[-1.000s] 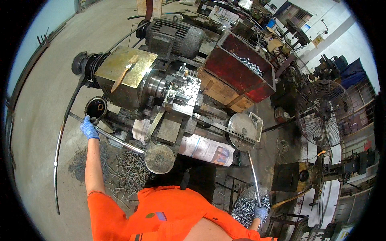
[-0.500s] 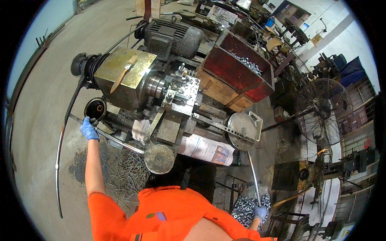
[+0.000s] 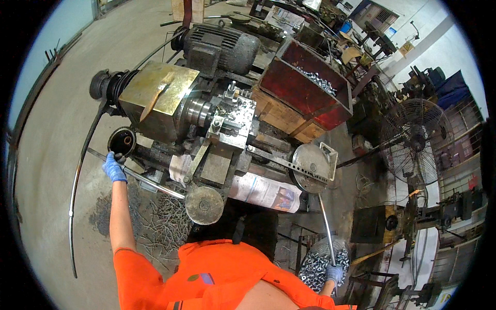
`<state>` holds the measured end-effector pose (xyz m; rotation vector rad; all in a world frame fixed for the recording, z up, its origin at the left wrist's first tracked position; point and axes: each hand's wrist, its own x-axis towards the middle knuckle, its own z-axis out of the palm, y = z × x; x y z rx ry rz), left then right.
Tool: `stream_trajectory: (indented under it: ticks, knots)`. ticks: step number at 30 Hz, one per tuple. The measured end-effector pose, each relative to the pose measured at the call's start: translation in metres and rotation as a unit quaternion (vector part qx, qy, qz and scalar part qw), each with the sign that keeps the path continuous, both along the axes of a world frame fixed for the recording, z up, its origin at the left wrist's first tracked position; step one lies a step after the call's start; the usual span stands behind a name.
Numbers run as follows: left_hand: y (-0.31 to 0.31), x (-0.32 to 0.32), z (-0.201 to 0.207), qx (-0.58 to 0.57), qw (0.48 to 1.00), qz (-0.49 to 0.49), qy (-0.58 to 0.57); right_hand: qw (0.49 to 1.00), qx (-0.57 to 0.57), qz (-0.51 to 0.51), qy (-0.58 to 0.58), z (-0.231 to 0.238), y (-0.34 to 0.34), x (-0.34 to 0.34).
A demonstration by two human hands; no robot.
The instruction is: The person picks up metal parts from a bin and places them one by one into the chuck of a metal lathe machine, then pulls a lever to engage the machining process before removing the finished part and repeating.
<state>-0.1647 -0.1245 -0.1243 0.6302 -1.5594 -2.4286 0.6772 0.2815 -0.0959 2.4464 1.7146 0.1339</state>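
Observation:
In a blue glove, my left hand [image 3: 114,168] is closed round a long metal lever [image 3: 152,183], beside a dark round cup [image 3: 123,141]. The lever runs to a round metal disc [image 3: 204,205] on the near side of a small lathe. My right hand [image 3: 334,274], also gloved, grips the lower end of another steel lever [image 3: 326,222]. That lever comes down from a larger disc [image 3: 310,168] at the lathe's right end. Metal chips lie on the lathe's slide [image 3: 233,121] beside the chuck [image 3: 198,112]. A wooden-handled brush [image 3: 156,101] rests on the brass-coloured headstock cover [image 3: 173,82].
Behind the slide, a red bin [image 3: 305,90] of small metal parts sits on a wooden crate [image 3: 284,119]. A basket of metal nuts [image 3: 315,266] stands by my right hand. A motor [image 3: 222,49] is behind, a large fan [image 3: 417,139] at right, and shavings [image 3: 168,222] cover floor at left.
The whole view has shifted very slightly. Both hands stay on their levers, and nothing else has visibly moved.

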Motion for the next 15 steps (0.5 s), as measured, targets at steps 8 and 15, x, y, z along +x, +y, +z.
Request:
stream_trajectory:
  ticks: [8,15]
  knots:
    - [-0.002,0.0,-0.003,-0.027,1.0,-0.001,-0.015,0.995,0.074,0.026,0.055,0.035,-0.022,-0.051]
    - [-0.004,0.003,0.007,-0.021,1.0,-0.012,-0.008,0.979,0.089,0.184,-0.021,0.043,0.02,-0.162]
